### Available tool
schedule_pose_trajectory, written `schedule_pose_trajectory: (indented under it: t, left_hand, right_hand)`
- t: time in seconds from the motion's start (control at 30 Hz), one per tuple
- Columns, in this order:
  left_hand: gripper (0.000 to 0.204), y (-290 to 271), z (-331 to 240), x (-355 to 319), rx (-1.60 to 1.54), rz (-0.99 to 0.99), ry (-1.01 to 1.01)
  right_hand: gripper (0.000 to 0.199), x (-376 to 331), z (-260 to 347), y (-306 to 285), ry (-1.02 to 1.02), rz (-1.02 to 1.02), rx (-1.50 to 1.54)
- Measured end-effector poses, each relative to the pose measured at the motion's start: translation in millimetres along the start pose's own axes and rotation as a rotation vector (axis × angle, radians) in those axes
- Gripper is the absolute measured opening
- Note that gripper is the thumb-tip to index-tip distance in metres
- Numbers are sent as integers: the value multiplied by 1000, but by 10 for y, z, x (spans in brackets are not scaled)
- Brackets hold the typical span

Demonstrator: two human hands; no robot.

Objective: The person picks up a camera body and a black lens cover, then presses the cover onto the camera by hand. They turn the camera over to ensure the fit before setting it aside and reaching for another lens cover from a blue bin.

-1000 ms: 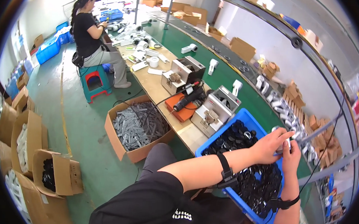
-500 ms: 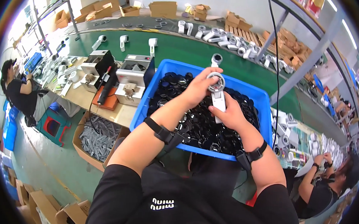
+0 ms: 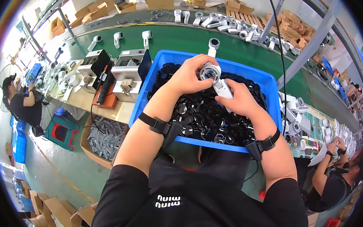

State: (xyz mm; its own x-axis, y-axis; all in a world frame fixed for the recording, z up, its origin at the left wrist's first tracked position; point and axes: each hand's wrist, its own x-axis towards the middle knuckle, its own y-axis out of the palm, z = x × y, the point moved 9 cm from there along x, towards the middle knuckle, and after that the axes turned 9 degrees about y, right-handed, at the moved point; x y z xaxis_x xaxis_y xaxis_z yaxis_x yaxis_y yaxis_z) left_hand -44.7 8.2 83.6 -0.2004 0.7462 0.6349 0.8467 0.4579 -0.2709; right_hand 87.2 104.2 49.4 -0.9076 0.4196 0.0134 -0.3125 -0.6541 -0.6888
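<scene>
White unit point(image 3: 222, 87) spans your 2 hands: ring end left, handle end right.

It's over the far half of the blue bin point(image 3: 212, 145), about midway between the bin's left and right edges, above the black round parts point(image 3: 197, 126). Long axis runs diagonally: ring toward the bin's far edge, handle toward the near right corner. Your left hand point(image 3: 188, 76) grasps the ring, fingers over its far side, thumb at its near rim; that hand is nearer the open ring face, which looks up at you. Your right hand point(image 3: 242, 98) grasps the handle, thumb on the near side; handle tip partly hidden. So 2 grips on 1 axis. Another white unit with a round head point(image 3: 213, 45) sits just past the far edge.
</scene>
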Motion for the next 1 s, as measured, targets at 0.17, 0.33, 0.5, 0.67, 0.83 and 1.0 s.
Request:
schedule_pose_trajectory:
  t: [0.17,0.33,0.5,0.67,0.83,1.0]
  left_hand:
    - [40,-54,-39,-18,165,67,-95]
    - [41,4,-100,-5,299,110,26]
    - [40,25,-56,2,266,95,100]
    - [40,-108,151,-19,-107,-247,-119]
    - [29,-421,381,-102,-509,-766,-163]
    - [36,-235,390,-101,-642,-642,-196]
  right_hand:
    - [40,-4,45,63,42,132,40]
    - [41,-38,159,15,-62,60,-54]
    - [44,-11,35,167,-32,116,127]
    - [56,47,-5,173,122,263,864]
    - [26,79,-221,220,-65,149,-358]
    - [27,80,-337,525,36,236,-479]
